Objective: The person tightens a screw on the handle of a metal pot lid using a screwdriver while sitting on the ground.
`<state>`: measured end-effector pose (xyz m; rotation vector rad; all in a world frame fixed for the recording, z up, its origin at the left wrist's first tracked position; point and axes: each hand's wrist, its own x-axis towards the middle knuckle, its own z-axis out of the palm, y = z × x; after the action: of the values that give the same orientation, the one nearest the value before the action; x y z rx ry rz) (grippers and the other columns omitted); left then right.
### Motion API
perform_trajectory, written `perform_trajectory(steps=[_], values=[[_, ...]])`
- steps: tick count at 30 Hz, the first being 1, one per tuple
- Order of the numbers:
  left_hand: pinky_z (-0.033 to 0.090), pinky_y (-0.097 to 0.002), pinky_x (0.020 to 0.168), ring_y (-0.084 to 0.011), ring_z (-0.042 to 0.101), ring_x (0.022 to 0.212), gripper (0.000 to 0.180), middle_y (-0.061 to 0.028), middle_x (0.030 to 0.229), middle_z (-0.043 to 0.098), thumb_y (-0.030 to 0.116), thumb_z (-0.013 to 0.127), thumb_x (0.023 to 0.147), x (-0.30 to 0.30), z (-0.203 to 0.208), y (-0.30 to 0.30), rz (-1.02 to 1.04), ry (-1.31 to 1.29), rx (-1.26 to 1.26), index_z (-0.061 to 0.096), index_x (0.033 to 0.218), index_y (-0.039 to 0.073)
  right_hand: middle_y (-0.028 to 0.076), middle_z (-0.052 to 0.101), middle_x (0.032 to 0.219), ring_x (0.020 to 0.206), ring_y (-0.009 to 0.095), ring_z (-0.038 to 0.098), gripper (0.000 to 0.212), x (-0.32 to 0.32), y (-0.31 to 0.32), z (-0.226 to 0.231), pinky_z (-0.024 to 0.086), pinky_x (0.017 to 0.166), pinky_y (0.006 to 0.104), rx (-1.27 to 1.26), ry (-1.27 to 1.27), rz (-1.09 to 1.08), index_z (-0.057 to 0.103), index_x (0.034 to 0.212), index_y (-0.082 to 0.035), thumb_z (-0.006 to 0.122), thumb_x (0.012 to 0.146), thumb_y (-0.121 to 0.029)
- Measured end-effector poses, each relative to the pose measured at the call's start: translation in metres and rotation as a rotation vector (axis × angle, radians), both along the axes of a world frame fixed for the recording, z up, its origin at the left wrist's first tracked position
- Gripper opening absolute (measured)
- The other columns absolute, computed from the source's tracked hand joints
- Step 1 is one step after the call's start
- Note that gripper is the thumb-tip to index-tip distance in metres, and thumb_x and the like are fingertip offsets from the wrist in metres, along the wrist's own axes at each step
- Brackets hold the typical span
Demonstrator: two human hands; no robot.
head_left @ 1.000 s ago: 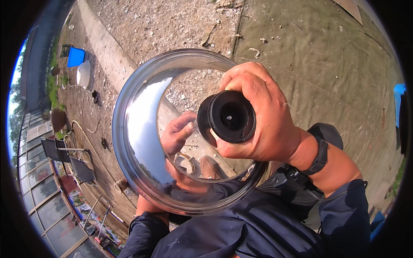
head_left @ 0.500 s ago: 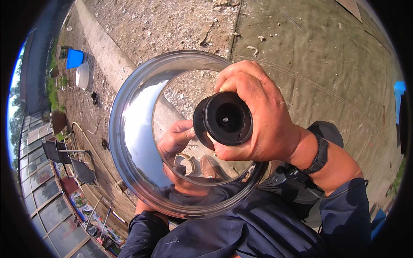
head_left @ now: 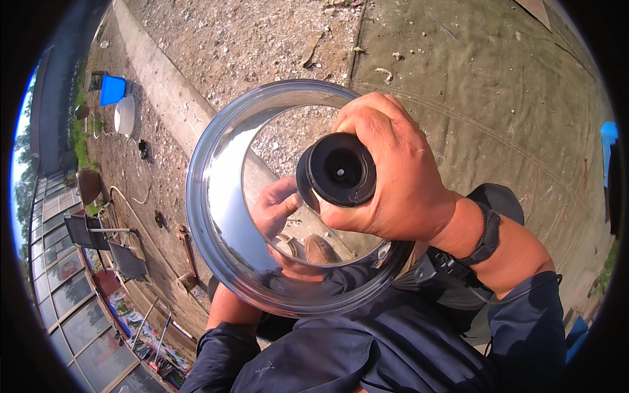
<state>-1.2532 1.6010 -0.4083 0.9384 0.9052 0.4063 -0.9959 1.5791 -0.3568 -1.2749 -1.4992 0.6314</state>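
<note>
A round lid [head_left: 226, 171], apparently clear glass with a shiny, mirror-like sloping wall and a rolled rim, is held up in front of my body. At its centre is a black round knob [head_left: 341, 169], hollow, with a small bright point inside. My right hand [head_left: 401, 167] wraps round this knob from the right, fingers over the top and thumb below. Through the clear middle my left hand [head_left: 275, 206] shows behind the lid. Its fingers are bent and its thumb points toward the knob's underside; whatever its fingertips pinch is hidden behind the knob.
Gravelly ground [head_left: 262, 46] with a concrete strip [head_left: 157, 82] lies ahead. A green-brown ground sheet [head_left: 485, 85] spreads to the right. On the left stand a blue tub [head_left: 113, 90], a white bucket [head_left: 124, 115], a dark folding chair [head_left: 126, 259] and glazed panels [head_left: 84, 321].
The lid has shifted a little right and tilted, so its left rim sits further right. Both hands keep their places at the knob. More of my left forearm shows below the rim.
</note>
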Motion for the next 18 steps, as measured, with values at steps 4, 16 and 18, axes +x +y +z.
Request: perform_trajectory(steps=[4,16,18], values=[[0.052,-0.0318,0.092,-0.0159,0.066,0.104,0.036,-0.0061,0.113,0.071,0.022,0.072,0.099,-0.022,-0.033,-0.004,-0.065,-0.024,-0.105,0.067,0.124,-0.002,0.01,0.061,0.101,0.098,0.031,0.06,0.046,-0.001,-0.001,0.003,0.05,0.088,0.0419,0.001,0.002,0.021,0.061,0.096,-0.008,0.086,0.06,-0.025],[0.053,-0.0343,0.092,-0.0185,0.069,0.103,0.039,-0.0083,0.11,0.074,0.028,0.076,0.094,-0.008,0.0,0.007,-0.129,-0.026,-0.168,0.072,0.118,-0.002,0.012,0.06,0.102,0.097,0.032,0.06,0.048,0.005,-0.002,0.003,0.05,0.087,0.0416,0.044,-0.008,0.083,0.06,0.095,-0.007,0.087,0.061,-0.028],[0.052,-0.0345,0.094,-0.0183,0.068,0.104,0.041,-0.0082,0.11,0.074,0.03,0.076,0.094,-0.006,0.004,0.01,-0.166,-0.022,-0.172,0.072,0.119,-0.002,0.012,0.06,0.102,0.097,0.032,0.06,0.048,0.005,-0.002,0.004,0.05,0.087,0.0415,0.041,-0.015,0.09,0.06,0.095,-0.007,0.086,0.061,-0.027]])
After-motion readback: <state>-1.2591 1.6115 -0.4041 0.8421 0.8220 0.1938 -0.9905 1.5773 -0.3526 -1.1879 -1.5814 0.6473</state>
